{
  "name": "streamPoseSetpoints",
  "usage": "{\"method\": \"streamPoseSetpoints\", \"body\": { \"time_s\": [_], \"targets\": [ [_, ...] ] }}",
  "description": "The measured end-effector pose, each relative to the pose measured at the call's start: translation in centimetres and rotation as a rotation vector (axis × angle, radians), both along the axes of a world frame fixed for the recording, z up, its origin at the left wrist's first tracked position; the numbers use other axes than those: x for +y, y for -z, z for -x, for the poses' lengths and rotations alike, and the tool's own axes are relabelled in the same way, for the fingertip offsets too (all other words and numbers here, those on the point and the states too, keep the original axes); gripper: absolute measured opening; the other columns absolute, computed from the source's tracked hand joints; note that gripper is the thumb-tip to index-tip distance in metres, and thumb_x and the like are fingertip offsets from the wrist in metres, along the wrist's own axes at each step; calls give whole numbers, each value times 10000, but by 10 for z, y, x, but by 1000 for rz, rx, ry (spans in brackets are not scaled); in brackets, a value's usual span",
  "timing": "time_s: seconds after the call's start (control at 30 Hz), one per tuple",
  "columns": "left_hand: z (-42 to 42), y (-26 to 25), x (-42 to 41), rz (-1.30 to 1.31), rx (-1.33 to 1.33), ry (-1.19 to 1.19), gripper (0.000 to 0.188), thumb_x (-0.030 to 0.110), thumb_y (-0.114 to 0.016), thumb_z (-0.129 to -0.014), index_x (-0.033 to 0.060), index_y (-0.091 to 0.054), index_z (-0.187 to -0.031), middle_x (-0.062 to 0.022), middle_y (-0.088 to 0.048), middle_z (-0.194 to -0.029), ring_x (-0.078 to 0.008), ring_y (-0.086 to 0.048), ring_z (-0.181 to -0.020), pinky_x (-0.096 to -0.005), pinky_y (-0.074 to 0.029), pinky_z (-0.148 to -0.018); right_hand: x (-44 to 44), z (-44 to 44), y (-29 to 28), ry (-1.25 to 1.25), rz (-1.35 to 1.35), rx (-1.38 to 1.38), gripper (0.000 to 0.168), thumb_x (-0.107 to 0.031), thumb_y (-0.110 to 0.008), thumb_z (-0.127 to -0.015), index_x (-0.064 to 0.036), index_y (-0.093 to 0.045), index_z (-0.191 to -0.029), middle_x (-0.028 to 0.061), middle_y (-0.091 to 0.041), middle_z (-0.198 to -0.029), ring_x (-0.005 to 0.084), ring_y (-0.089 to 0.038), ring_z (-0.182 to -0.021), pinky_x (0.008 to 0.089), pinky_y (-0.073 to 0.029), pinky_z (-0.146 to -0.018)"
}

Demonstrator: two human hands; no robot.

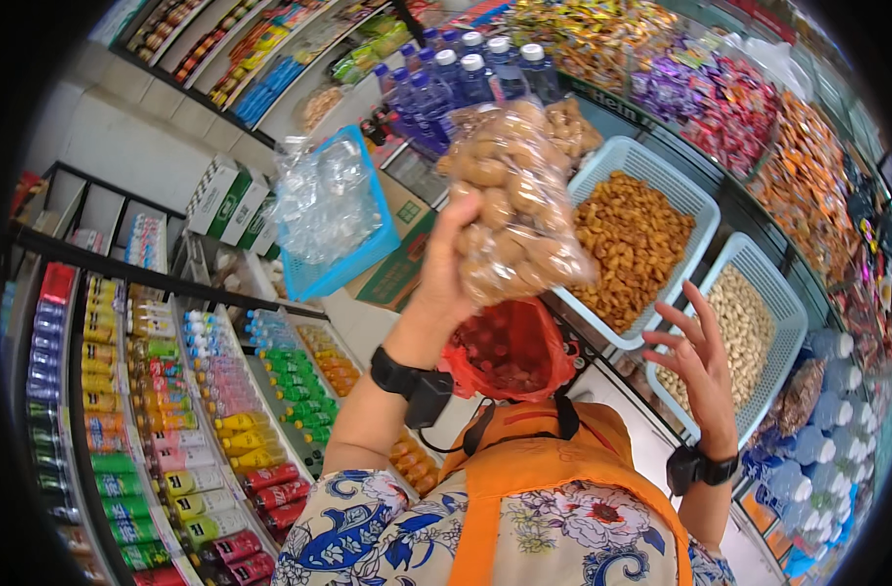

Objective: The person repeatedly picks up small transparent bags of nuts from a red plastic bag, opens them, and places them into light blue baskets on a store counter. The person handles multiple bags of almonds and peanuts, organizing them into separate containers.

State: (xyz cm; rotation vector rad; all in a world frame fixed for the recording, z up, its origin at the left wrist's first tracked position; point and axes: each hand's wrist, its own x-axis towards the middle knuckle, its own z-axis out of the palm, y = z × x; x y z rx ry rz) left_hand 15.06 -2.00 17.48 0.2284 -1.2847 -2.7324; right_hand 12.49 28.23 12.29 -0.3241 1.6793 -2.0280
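My left hand (446, 271) grips a clear plastic bag of round brown baked goods or nuts (515, 198) by its lower left side and holds it up in front of me. My right hand (691, 351) is raised with its fingers apart and nothing in them. Below that palm lies a pale blue plastic basket (779, 315) of light-coloured nuts (739, 322). Behind the held bag sits a second blue basket (699, 201) full of brown glazed snack pieces (629, 249). A smaller filled bag (570, 128) is partly hidden there.
A red-lined bin (508, 351) stands against my orange apron. To the left are a bright blue basket (329, 275) of clear plastic bags and a drinks cooler (189, 410). Purple bottles (424, 95), wrapped sweets (717, 110) and large water bottles (790, 469) crowd the counter.
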Motion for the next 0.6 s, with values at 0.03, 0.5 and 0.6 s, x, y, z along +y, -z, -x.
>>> {"method": "streamPoseSetpoints", "body": {
  "time_s": [0.03, 0.5, 0.6],
  "targets": [
    [-5, -3, -18, 44, 6, -58, 556, 394, -521, -926, 37, -440, -1344, -132, -566, -1282, -272, -595, -1133, -421, -493, -984, 5, -4, 3, 25, -38, -22, 744, -371, -645, -902, -88, -289, -1491, 197, -532, -1310, 252, -625, -1064, 377, -544, -882],
    [-39, 62, -308, 761, -306, -557, 743, 285, -792, -769, 45, -397, -1351, -132, -533, -1240, -232, -576, -1081, -343, -505, -896, -28, -34, 22, -107, -164, -128, 514, -244, -632, -929, -59, -465, -1379, 129, -611, -1210, 177, -612, -1044, 320, -498, -901],
    [-29, 79, -289, 968, -341, -486, 901, 317, -844, -698, 27, -357, -1399, -176, -524, -1275, -255, -561, -1119, -344, -498, -906, -56, -39, 23, -179, -222, -110, 519, -255, -645, -920, -62, -476, -1371, 125, -610, -1221, 194, -616, -1045, 330, -485, -923]
  ]
}}
